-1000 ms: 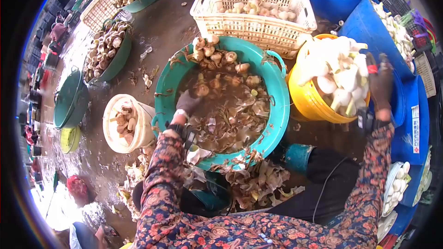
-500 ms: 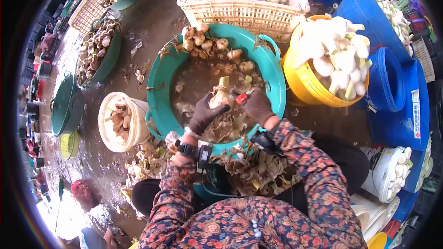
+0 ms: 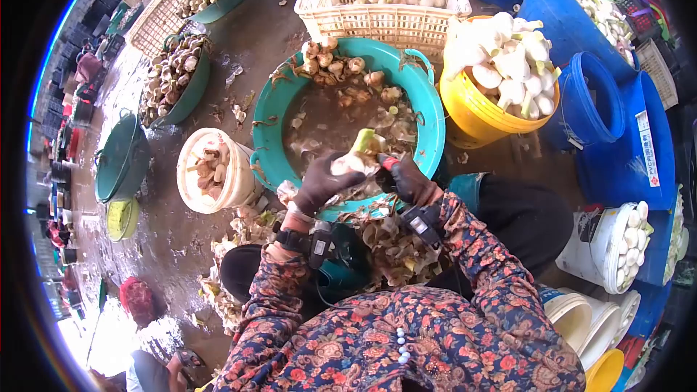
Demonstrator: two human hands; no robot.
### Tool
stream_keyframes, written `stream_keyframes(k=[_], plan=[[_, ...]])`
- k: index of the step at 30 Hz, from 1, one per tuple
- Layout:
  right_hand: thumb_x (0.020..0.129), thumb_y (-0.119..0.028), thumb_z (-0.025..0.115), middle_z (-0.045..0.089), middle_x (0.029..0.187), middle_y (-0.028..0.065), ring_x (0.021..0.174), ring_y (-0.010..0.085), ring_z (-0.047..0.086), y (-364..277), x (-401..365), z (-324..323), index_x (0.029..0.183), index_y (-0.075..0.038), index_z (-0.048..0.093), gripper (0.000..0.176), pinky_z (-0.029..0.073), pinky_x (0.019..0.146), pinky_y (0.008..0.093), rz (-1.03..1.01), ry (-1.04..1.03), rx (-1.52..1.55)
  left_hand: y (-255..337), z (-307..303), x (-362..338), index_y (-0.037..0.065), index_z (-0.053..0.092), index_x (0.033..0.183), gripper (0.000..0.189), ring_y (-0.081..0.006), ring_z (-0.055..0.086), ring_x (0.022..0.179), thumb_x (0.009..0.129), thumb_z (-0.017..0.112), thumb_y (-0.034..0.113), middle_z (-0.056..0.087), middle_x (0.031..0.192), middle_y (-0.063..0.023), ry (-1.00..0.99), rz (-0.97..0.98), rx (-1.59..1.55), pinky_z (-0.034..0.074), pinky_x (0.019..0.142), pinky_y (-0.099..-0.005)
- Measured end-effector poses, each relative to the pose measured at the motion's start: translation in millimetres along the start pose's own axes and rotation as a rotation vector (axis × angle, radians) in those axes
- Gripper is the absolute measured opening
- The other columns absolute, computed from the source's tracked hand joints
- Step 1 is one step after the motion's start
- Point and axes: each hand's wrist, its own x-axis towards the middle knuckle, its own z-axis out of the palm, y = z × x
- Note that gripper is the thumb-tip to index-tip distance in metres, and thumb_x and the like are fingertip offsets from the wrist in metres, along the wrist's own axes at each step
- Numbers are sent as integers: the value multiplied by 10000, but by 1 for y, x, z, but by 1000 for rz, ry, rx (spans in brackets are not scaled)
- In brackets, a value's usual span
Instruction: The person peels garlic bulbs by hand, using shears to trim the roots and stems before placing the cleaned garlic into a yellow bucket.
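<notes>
My left hand (image 3: 319, 184), in a dark glove, is closed around a garlic bulb (image 3: 353, 162) over the near part of a green tub (image 3: 262, 131). The bulb's pale, cut stem points up and slightly right. My right hand (image 3: 414, 181), gloved too, is closed close beside the bulb around a small tool with a red part (image 3: 390, 162); its blade or tip does not show clearly. Unpeeled garlic bulbs (image 3: 337, 69) are heaped at the tub's far side, above brown, murky contents with loose skins.
A yellow bucket (image 3: 465, 112) piled with white garlic stands right of the tub; a cream crate (image 3: 381, 16) is behind it. On the left is a white bucket (image 3: 190, 192) with garlic pieces. Peeled skins (image 3: 399, 250) lie between my legs.
The bulb has turned, its stem now leaning right and its surface whiter. Both hands stay close together, now nearer the tub's near rim, and the camera view has shifted.
</notes>
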Motion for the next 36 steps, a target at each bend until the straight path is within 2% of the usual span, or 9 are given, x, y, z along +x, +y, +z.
stream_keyframes(k=[5, 11, 13, 17, 19, 21, 27, 31, 36], plan=[[883, -444, 448, 610, 774, 91, 675, 201, 602, -55, -40, 33, 1060, -54, 559, 442, 497, 578, 352, 525, 38, 511, 14, 33, -24, -28, 538, 1111, 520, -117, 567, 843, 718, 730, 253, 610, 981, -59, 84, -151, -628, 460, 766, -271], [895, -466, 395, 604, 986, 102, 870, 218, 585, -12, -14, 27, 1129, -90, 531, 463, 487, 715, 345, 331, -14, 440, 1, 26, -32, -34, 435, 1209, 705, -158, 569, 916, 648, 795, 197, 593, 1045, -134, 457, 179, 143, 444, 828, -289], [889, -453, 416, 614, 918, 95, 782, 247, 594, -7, -5, 32, 1116, -149, 560, 406, 483, 681, 345, -91, -354, -1165, -2, 20, -36, -8, 566, 1039, 423, -119, 569, 783, 692, 753, 145, 626, 866, -79, 92, 10, 5, 464, 713, -275], [799, -287, 636, 619, 908, 91, 780, 219, 601, 26, -8, 9, 1063, -122, 596, 314, 478, 696, 310, -363, -389, -745, -15, 26, -45, 28, 642, 908, 204, -105, 570, 660, 758, 685, 159, 638, 711, -102, 51, -76, -93, 452, 596, -292], [746, -221, 699, 597, 961, 48, 881, 122, 563, -30, -37, 17, 1135, -21, 538, 466, 470, 776, 298, 51, -351, -158, -23, 34, -47, 44, 625, 974, 219, -128, 583, 669, 777, 656, 136, 646, 774, -104, 100, -375, -667, 457, 598, -278], [725, -135, 700, 568, 1062, 62, 966, 144, 539, -44, -50, 23, 1205, -27, 479, 540, 448, 858, 301, 80, -446, 274, -25, 18, -58, 51, 597, 1034, 275, -207, 633, 724, 775, 651, 125, 647, 829, -132, 66, 231, -44, 475, 615, -302], [668, -16, 660, 468, 1224, 102, 1141, 189, 445, -20, -50, 41, 1280, -46, 397, 666, 367, 964, 322, -315, -423, -163, -56, 41, -54, -6, 544, 1085, 285, -199, 627, 781, 840, 584, 133, 643, 875, -130, 133, -82, -683, 496, 676, -300], [675, -43, 667, 405, 1264, 141, 1169, 224, 420, -20, -55, 53, 1230, -66, 470, 589, 360, 965, 315, -611, -116, -736, -22, 28, -57, -29, 541, 1079, 243, -168, 601, 745, 877, 505, 103, 638, 849, -110, 159, 120, -363, 489, 671, -294], [855, -206, 575, 595, 984, 60, 926, 141, 562, -15, -38, 41, 1091, 2, 537, 317, 440, 835, 272, 29, -40, 507, -25, 14, -66, -1, 534, 1097, 286, -255, 603, 802, 848, 539, 140, 616, 882, -144, 209, -41, -208, 470, 724, -304]])
